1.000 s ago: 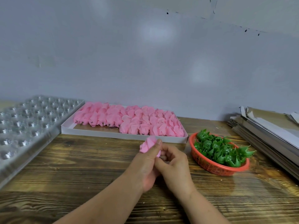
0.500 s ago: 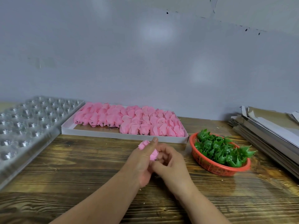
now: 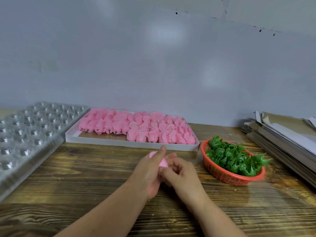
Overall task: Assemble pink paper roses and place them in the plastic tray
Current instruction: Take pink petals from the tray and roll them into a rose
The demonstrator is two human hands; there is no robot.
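My left hand (image 3: pixel 148 170) and my right hand (image 3: pixel 181 173) meet over the middle of the wooden table and hold one pink paper rose (image 3: pixel 163 163) between them. The left thumb lies across the rose, and only bits of pink show past the fingers. Behind them a flat white box (image 3: pixel 130 144) holds several rows of pink rose heads (image 3: pixel 136 127). A clear plastic tray (image 3: pixel 29 130) with round cups lies at the left. An orange basket (image 3: pixel 227 177) of green plastic calyxes (image 3: pixel 234 158) stands at the right.
A stack of grey-brown cardboard sheets (image 3: pixel 280 134) lies at the far right edge. A plain grey wall (image 3: pixel 153 57) rises right behind the table. Bare wood (image 3: pixel 85 177) shows between the tray and my arms.
Both hands have sunk a little toward the table with the rose. The rose is now more covered by my fingers than a second ago.
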